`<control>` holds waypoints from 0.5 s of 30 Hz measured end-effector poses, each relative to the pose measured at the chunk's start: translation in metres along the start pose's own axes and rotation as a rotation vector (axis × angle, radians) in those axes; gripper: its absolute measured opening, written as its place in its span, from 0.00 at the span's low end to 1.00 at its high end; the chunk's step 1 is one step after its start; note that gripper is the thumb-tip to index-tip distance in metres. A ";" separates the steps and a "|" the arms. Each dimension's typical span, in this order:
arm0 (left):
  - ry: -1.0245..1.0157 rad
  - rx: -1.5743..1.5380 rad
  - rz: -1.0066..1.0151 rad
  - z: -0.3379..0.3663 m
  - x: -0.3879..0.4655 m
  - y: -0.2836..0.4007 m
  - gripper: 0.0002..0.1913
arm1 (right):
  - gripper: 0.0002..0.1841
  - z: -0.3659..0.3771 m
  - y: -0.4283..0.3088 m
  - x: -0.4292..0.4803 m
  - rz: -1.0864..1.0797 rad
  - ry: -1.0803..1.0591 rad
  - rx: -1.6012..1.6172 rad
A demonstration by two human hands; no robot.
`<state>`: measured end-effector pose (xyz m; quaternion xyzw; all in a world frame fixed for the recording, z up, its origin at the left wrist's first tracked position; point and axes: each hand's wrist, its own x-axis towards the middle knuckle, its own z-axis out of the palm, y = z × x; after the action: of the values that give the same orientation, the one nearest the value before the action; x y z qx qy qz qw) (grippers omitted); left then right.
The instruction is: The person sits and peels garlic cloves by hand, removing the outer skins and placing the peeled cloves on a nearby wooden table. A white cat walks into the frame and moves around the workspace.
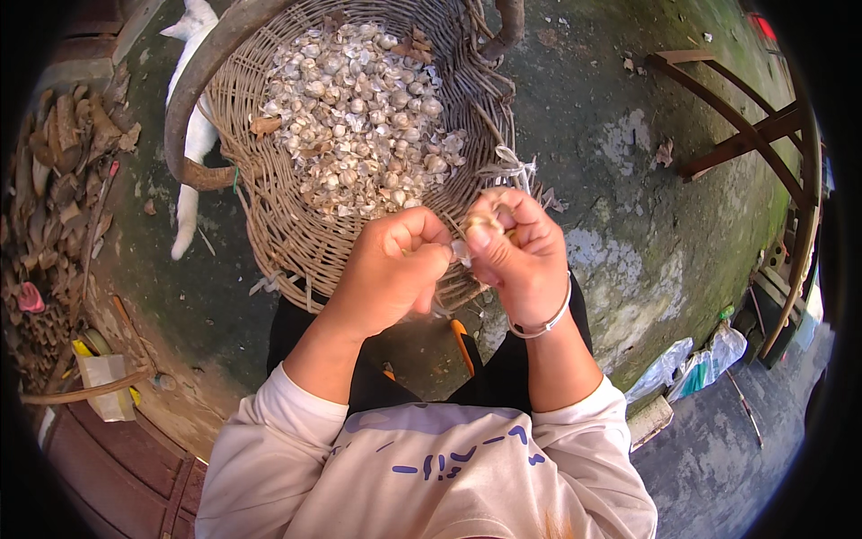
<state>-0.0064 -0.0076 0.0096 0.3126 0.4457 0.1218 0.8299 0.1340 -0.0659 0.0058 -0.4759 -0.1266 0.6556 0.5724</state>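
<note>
My right hand (528, 252) holds a pale, yellowish garlic-like bulb (479, 222) between thumb and curled fingers. Close beside it, my left hand (403, 266) pinches a thin white papery skin (460, 251) at the bulb's edge. Something small and yellowish shows inside the curled left fingers, too hidden to name. Both hands are above the near rim of a large wicker basket (269, 222). Many small bulbs and loose papery skins (363, 114) cover its bottom, with a few brown dry leaves (264, 126) among them.
A thick curved wooden handle (178, 114) arches over the basket's left side. Beyond it lies a white cat (195, 135). Split firewood (57, 155) is heaped at far left. A wooden frame (747, 128) and plastic bags (700, 364) are on the right.
</note>
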 end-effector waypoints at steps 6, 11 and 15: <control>0.198 0.366 0.289 -0.004 0.003 -0.008 0.03 | 0.09 -0.004 -0.006 0.006 0.282 0.047 0.271; 0.207 0.569 0.670 0.002 0.006 -0.003 0.12 | 0.12 -0.006 -0.009 0.008 0.409 -0.011 0.258; 0.162 0.649 0.743 0.001 0.011 -0.010 0.14 | 0.12 -0.004 -0.008 0.008 0.421 -0.020 0.164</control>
<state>0.0000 -0.0105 -0.0034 0.6819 0.3822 0.2879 0.5532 0.1432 -0.0582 0.0057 -0.4373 0.0236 0.7734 0.4584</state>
